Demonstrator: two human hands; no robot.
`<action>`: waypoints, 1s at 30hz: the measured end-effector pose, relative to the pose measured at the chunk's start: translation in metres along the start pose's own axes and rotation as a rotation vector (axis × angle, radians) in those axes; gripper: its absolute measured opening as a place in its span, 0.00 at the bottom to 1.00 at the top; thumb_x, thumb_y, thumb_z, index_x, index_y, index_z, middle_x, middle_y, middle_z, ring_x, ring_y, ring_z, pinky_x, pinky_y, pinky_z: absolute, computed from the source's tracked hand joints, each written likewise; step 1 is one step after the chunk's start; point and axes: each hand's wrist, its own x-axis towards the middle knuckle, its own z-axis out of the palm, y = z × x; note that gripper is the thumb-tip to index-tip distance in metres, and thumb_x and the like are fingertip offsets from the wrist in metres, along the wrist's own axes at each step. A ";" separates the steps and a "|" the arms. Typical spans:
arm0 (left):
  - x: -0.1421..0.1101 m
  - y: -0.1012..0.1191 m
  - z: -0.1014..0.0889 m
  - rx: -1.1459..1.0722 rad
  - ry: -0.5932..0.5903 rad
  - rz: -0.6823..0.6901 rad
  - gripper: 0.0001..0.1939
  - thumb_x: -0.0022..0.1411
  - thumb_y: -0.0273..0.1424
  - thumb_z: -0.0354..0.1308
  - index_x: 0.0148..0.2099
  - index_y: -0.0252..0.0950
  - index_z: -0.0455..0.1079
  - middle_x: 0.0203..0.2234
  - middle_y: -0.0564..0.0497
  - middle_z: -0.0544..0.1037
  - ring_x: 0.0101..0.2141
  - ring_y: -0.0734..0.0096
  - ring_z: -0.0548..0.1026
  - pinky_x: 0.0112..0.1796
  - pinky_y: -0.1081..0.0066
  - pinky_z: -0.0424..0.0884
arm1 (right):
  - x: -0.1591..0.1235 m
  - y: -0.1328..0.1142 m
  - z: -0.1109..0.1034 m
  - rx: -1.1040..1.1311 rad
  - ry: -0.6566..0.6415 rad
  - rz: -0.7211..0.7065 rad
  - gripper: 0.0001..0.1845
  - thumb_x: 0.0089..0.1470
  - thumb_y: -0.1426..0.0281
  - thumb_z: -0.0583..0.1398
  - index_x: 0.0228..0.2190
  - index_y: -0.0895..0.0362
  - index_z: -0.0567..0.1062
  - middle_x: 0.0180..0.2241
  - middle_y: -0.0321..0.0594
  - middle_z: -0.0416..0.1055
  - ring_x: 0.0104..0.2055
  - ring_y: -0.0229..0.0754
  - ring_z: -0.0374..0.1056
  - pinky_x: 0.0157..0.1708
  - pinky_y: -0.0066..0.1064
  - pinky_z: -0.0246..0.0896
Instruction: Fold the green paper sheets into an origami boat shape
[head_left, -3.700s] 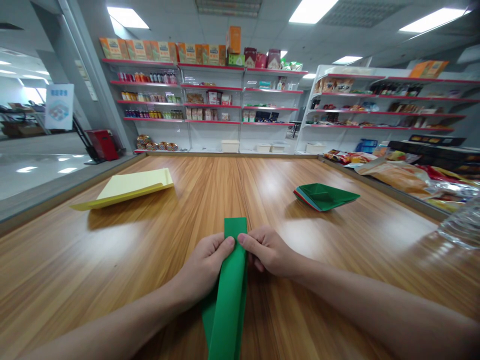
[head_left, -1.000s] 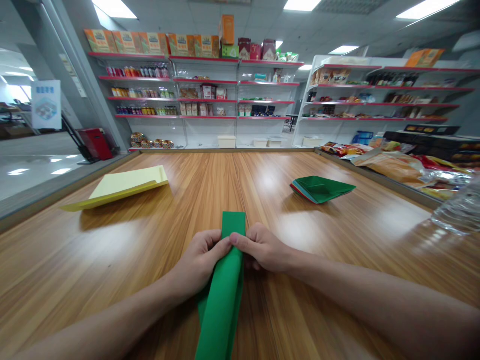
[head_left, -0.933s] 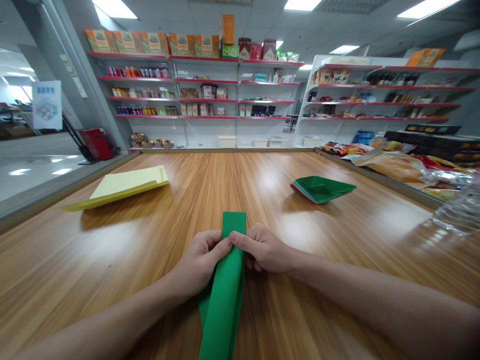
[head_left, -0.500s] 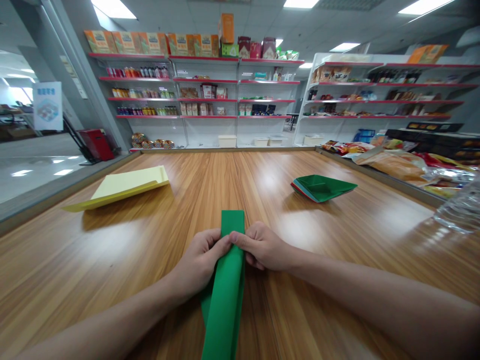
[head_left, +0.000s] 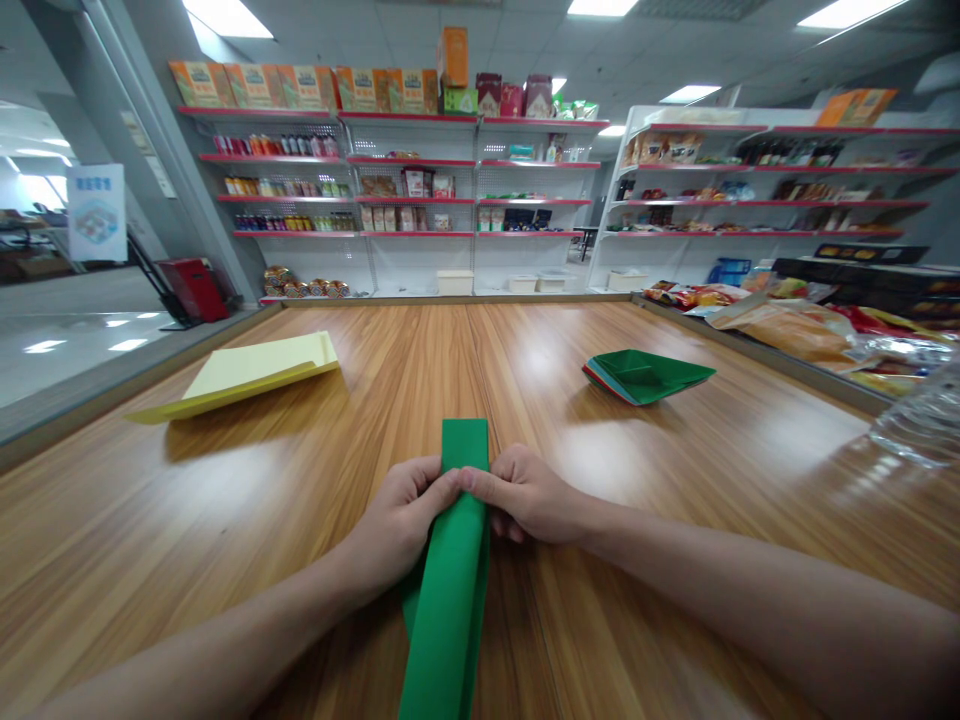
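Observation:
A long folded strip of green paper (head_left: 450,590) runs from the bottom edge of the head view up toward the middle of the table, its far end flat and square. My left hand (head_left: 405,515) is closed on its left edge, thumb on top. From the other side my right hand (head_left: 529,495) pinches it, and the two thumb tips meet on the paper. The fingers beneath the strip are partly hidden. Near the bottom the strip's layers stand slightly apart, with a green flap showing at the left.
On the wooden table (head_left: 405,350), a yellow paper stack (head_left: 259,368) lies at left and folded coloured papers (head_left: 649,377), green uppermost, at right. A clear plastic object (head_left: 919,420) is at the right edge. Snack packets (head_left: 795,330) lie beyond the table's right border; stocked shelves (head_left: 409,200) stand behind.
Almost nothing differs. Both hands keep their hold on the green paper in the same place, and the near part of the strip has shifted very slightly left.

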 end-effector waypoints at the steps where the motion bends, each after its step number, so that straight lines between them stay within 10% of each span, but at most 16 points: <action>1: 0.000 0.000 0.000 0.004 -0.009 0.007 0.20 0.58 0.43 0.56 0.31 0.28 0.72 0.19 0.50 0.71 0.21 0.74 0.66 0.22 0.75 0.60 | 0.000 0.000 0.000 -0.004 -0.014 -0.002 0.32 0.54 0.48 0.52 0.12 0.60 0.64 0.10 0.32 0.59 0.10 0.28 0.54 0.06 0.19 0.42; 15: 0.003 0.003 0.004 0.148 0.166 -0.094 0.19 0.55 0.42 0.57 0.24 0.30 0.71 0.16 0.54 0.65 0.19 0.77 0.60 0.21 0.75 0.54 | 0.002 0.000 0.002 -0.105 0.263 -0.154 0.34 0.54 0.47 0.51 0.08 0.57 0.55 0.08 0.29 0.49 0.12 0.27 0.44 0.11 0.23 0.35; 30: 0.003 -0.002 -0.003 -0.065 -0.011 -0.061 0.16 0.58 0.40 0.56 0.33 0.30 0.75 0.21 0.50 0.73 0.19 0.78 0.63 0.21 0.77 0.56 | 0.004 0.008 -0.004 0.051 0.049 -0.102 0.36 0.53 0.43 0.47 0.12 0.59 0.63 0.10 0.33 0.58 0.11 0.29 0.52 0.10 0.22 0.41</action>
